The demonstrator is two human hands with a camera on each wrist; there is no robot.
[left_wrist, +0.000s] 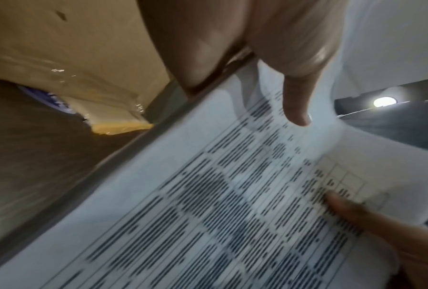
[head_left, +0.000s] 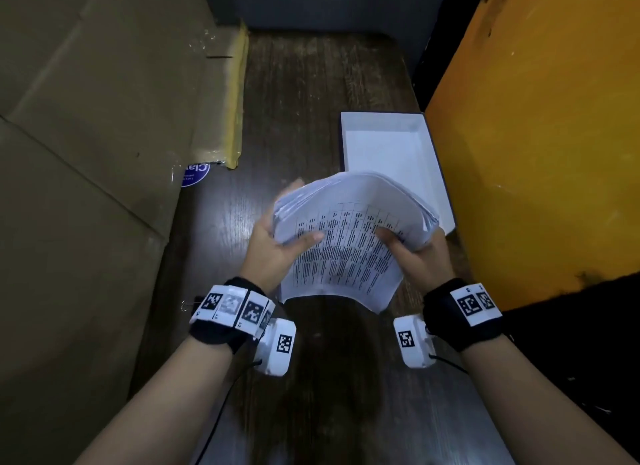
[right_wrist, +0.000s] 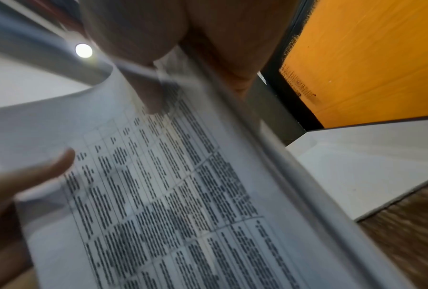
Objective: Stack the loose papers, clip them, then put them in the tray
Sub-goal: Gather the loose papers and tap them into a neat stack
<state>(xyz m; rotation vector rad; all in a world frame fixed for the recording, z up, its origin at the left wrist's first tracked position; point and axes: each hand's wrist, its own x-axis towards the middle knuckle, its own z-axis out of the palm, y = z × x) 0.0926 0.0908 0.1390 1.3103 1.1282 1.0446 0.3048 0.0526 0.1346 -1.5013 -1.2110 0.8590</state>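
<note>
A thick stack of printed papers is held up above the dark wooden table, its far end curling over. My left hand grips the stack's left edge, thumb on the top sheet and fingers behind. On the right edge my right hand grips it the same way. In the left wrist view the papers fill the frame with my left thumb on them; the right wrist view shows the papers under my right thumb. The white tray sits empty just beyond the stack. A small binder clip lies by my left wrist.
A large cardboard sheet leans along the left side with a blue sticker at its foot. An orange panel walls the right side beside the tray. The wooden table runs back to a dark wall.
</note>
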